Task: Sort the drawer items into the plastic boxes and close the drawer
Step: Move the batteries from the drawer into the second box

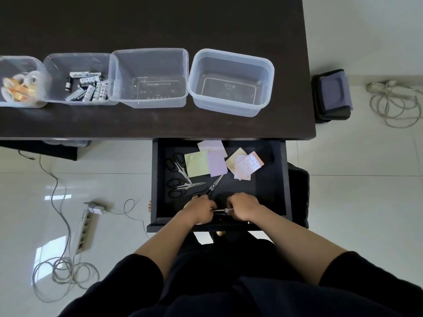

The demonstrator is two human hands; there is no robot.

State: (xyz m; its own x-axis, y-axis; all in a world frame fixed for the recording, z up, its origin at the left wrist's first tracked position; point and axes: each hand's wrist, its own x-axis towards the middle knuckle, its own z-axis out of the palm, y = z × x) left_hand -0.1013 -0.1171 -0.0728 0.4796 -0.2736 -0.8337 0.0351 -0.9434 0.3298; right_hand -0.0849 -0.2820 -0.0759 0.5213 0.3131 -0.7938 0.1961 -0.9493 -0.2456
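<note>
Both hands work at the near end of the open drawer (283,179): the left hand (201,210) and right hand (243,208) have curled fingers closed on a small pen-like object (220,210) held between them (what it is stays unclear). Three scissors (183,172) and sticky notes (216,162) lie farther back in the drawer. On the desk (160,24), four plastic boxes (231,82) stand in a row; one holds batteries (88,86).

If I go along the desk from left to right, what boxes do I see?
Box of tape rolls → box of batteries → first empty box → second empty box, all in a row on the dark desk.
</note>
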